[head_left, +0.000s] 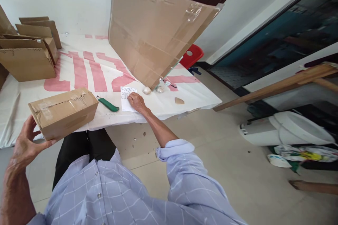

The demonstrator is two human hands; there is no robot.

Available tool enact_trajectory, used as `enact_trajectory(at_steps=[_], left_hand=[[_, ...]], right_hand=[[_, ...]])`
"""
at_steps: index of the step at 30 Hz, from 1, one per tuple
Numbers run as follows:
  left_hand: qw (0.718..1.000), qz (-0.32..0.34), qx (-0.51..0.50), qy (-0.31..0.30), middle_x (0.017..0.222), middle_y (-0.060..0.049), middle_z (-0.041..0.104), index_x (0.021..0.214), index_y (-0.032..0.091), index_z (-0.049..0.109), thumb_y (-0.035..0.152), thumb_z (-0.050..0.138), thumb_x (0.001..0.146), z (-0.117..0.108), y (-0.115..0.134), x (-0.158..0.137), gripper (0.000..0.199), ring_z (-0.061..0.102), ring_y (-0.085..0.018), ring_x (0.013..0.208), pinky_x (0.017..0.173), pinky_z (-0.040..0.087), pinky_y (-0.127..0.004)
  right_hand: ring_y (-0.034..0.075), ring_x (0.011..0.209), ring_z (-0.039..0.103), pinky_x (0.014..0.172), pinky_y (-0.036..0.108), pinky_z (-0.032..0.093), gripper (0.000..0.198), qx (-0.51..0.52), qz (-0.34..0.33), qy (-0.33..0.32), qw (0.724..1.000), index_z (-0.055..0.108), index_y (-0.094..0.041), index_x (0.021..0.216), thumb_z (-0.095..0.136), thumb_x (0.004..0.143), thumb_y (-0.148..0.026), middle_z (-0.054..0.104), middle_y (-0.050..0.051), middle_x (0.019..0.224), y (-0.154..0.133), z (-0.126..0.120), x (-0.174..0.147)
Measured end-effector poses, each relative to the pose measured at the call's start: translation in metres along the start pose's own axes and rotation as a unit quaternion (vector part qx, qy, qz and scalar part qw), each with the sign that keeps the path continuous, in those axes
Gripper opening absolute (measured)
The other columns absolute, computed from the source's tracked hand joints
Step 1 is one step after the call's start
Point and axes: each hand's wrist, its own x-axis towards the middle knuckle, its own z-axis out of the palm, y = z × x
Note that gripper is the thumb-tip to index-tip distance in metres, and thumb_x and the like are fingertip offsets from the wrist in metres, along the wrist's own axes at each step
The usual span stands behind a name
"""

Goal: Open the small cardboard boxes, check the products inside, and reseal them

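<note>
A closed cardboard box with tape along its top lies at the table's front edge, slightly overhanging it. My left hand grips its near left end, thumb low and fingers partly hidden behind the corner. My right hand rests on a white sheet of paper printed with rows of small outlined squares. Its fingers are curled together, and whatever they may hold is hidden. Between box and paper lies a green utility knife.
A large cardboard sheet stands upright on the cloth-covered table, beside two rolls of tape. Open boxes crowd the left. A cardboard scrap lies near the right edge. A white bucket and wooden beams stand right.
</note>
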Motion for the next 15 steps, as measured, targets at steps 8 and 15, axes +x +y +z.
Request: enact_trajectory(at_steps=[8,15], left_hand=[[0.999,-0.043,0.030,0.009,0.153,-0.005,0.069,0.158,0.032,0.050,0.046,0.103,0.062,-0.005,-0.008,-0.005,0.111,0.068,-0.036,0.136,0.109,0.066,-0.053],[0.989,-0.090,-0.059,0.105,0.122,-0.008,0.079,0.134,0.023,0.069,0.039,0.109,0.036,-0.014,-0.028,-0.004,0.107,0.073,-0.040,0.120,0.086,0.069,-0.041]], right_hand=[[0.027,0.117,0.065,0.105,0.037,0.049,0.031,-0.040,0.019,-0.024,0.999,0.077,-0.019,0.108,0.046,0.108,-0.016,0.077,0.015,0.124,-0.005,0.002,0.001],[0.029,0.121,0.063,0.108,0.038,0.048,0.036,-0.067,0.043,-0.042,0.996,0.081,-0.014,0.114,0.045,0.107,-0.014,0.077,0.019,0.129,-0.020,0.002,0.001]])
